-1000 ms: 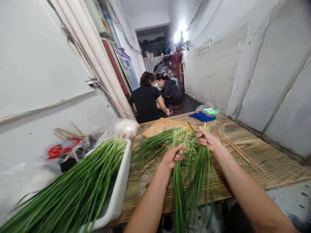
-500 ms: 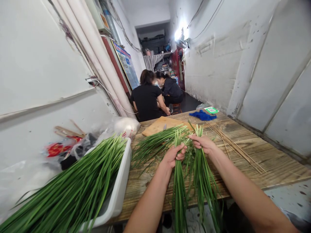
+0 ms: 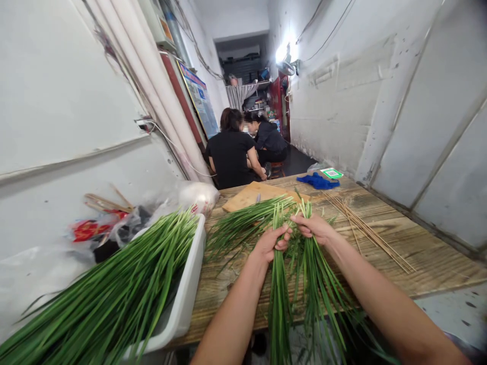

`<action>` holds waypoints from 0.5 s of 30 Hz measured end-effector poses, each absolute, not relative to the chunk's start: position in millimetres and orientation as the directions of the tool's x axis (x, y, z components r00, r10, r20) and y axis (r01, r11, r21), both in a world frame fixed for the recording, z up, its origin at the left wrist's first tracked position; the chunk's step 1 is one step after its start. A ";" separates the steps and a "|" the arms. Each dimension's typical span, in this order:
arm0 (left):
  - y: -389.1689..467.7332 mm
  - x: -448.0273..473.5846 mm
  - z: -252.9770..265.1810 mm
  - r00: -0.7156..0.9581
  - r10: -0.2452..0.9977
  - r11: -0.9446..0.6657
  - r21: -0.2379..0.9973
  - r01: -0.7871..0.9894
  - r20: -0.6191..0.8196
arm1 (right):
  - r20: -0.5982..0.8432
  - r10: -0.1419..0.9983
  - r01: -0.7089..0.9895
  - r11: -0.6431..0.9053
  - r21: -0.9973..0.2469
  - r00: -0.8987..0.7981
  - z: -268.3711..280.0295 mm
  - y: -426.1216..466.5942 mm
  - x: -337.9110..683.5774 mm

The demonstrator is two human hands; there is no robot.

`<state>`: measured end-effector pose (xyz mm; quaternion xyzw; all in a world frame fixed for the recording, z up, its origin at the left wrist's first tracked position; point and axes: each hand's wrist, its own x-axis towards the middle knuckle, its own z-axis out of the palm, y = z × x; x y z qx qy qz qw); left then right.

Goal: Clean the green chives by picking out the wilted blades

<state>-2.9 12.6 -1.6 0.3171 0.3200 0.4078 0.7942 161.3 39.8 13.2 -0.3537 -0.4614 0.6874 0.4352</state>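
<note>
My left hand [image 3: 274, 240] is closed around a bunch of garlic chives [image 3: 279, 289], pale ends up and green leaves hanging past the table's front edge. Close beside it, my right hand [image 3: 310, 226] grips a second bunch of chives [image 3: 317, 274], whose leaves fan down and to the right. The fingertips of both hands nearly meet between the bunches. Behind my hands, a pile of chives [image 3: 251, 218] lies on the wooden table [image 3: 380, 238]. Loose trimmings [image 3: 296, 248] are scattered below and between my hands.
On the left, a white tub [image 3: 190, 284] is heaped with long chives [image 3: 125, 284]. A cutting board [image 3: 247, 195], a blue cloth [image 3: 318, 180], a QR card [image 3: 332, 173] and thin sticks [image 3: 365, 228] lie on the table. Plastic bags [image 3: 198, 195] stand behind the tub. Two people [image 3: 232, 152] sit beyond.
My right hand has moved slightly left and down, closer to my left hand. Its chives now spread wider to the right at their lower ends. My left hand has hardly moved.
</note>
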 end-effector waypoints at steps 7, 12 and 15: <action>11.6 -2.1 1.2 0.491 0.836 0.480 0.762 -0.434 -0.246 | -0.110 0.943 -0.373 -0.229 -0.899 -0.314 8.1 50.8 168.9; 13.0 -3.7 0.4 0.515 0.818 0.504 0.750 -0.429 -0.255 | -0.118 0.952 -0.461 -0.244 -0.853 -0.284 4.6 65.6 182.1; 13.3 -4.7 0.1 0.512 0.824 0.502 0.732 -0.460 -0.243 | -0.126 0.964 -0.541 -0.236 -0.807 -0.233 9.8 72.8 194.5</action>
